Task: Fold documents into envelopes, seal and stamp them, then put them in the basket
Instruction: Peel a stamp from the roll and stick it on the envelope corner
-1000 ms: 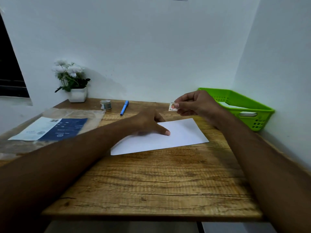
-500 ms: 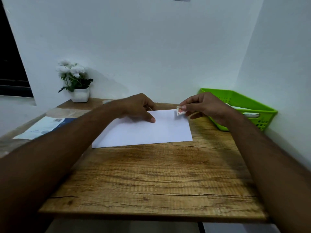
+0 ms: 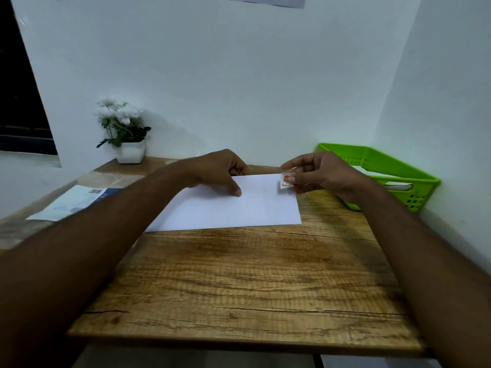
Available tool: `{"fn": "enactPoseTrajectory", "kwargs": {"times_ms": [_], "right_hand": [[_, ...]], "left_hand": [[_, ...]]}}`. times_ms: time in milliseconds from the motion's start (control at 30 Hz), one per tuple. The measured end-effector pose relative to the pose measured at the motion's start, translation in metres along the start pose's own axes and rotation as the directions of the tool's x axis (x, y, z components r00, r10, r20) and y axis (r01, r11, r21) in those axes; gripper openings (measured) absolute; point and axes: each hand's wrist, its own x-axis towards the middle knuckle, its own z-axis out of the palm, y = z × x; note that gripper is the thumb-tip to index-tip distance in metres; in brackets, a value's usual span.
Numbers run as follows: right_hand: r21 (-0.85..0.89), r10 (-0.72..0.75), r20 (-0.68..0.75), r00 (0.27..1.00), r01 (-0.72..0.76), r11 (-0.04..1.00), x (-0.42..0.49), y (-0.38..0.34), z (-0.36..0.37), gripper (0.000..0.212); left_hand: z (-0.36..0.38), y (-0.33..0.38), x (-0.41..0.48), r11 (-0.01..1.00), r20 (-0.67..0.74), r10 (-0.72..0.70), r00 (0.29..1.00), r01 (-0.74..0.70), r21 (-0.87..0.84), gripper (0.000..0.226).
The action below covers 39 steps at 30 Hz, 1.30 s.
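A white envelope [image 3: 239, 205] lies flat on the wooden table [image 3: 252, 274]. My left hand [image 3: 220, 171] rests on its far left part, thumb pressed on the paper. My right hand [image 3: 321, 173] pinches a small stamp [image 3: 285, 181] between thumb and forefinger, right at the envelope's far right corner. A green plastic basket [image 3: 393, 179] stands at the table's right edge against the wall, with something white lying in it.
A white pot of white flowers [image 3: 125, 134] stands at the back left. A blue and white printed sheet in clear plastic [image 3: 71, 200] lies at the left edge. White walls close off the back and right.
The envelope has slid left and squared up under my left hand. My right hand has brought the stamp down from above the table to the envelope's far right corner.
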Motion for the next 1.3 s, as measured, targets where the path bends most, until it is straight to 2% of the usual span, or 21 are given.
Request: {"fn": "enactPoseTrajectory", "kwargs": {"times_ms": [100, 267, 433, 567, 700, 800, 900, 1033, 1300], "right_hand": [[0.023, -0.012, -0.012, 1.000, 0.012, 1.000, 0.000, 0.001, -0.001, 0.031], [0.120, -0.040, -0.065, 0.997, 0.047, 0.992, -0.001, -0.001, 0.004, 0.014], [0.311, -0.019, -0.058, 0.998, 0.036, 0.950, 0.003, -0.002, 0.018, 0.031], [0.397, 0.014, -0.092, 0.996, 0.023, 0.918, 0.006, 0.000, 0.038, 0.017], [0.388, 0.026, -0.194, 0.981, 0.052, 0.920, 0.006, 0.000, 0.054, 0.010], [0.378, 0.043, -0.255, 0.966, 0.059, 0.924, 0.005, -0.004, 0.059, 0.010], [0.403, 0.067, -0.246, 0.967, 0.039, 0.914, 0.004, -0.006, 0.061, 0.012], [0.458, 0.089, -0.200, 0.976, 0.013, 0.889, 0.003, -0.009, 0.063, 0.011], [0.462, 0.108, -0.213, 0.971, 0.003, 0.887, 0.002, -0.009, 0.065, 0.010]], "left_hand": [[0.001, 0.000, -0.001, 1.000, -0.008, -0.007, 1.000, 0.007, -0.012, 0.031], [0.003, 0.002, -0.001, 0.999, -0.025, -0.029, 0.999, 0.028, -0.021, 0.033], [0.010, 0.004, 0.003, 1.000, -0.150, -0.021, 0.989, 0.018, -0.017, 0.040], [0.013, 0.006, 0.003, 0.997, -0.231, 0.048, 0.972, -0.059, -0.040, 0.028], [0.016, 0.011, 0.003, 0.994, -0.276, 0.066, 0.959, -0.088, -0.069, 0.010], [0.019, 0.013, 0.004, 0.995, -0.308, 0.040, 0.951, -0.066, -0.075, 0.027], [0.023, 0.013, 0.006, 0.993, -0.345, 0.052, 0.937, -0.085, -0.082, 0.033], [0.022, 0.011, 0.007, 0.993, -0.381, 0.057, 0.923, -0.092, -0.072, 0.016], [0.026, 0.012, 0.007, 0.987, -0.373, 0.091, 0.924, -0.134, -0.092, 0.025]]}}
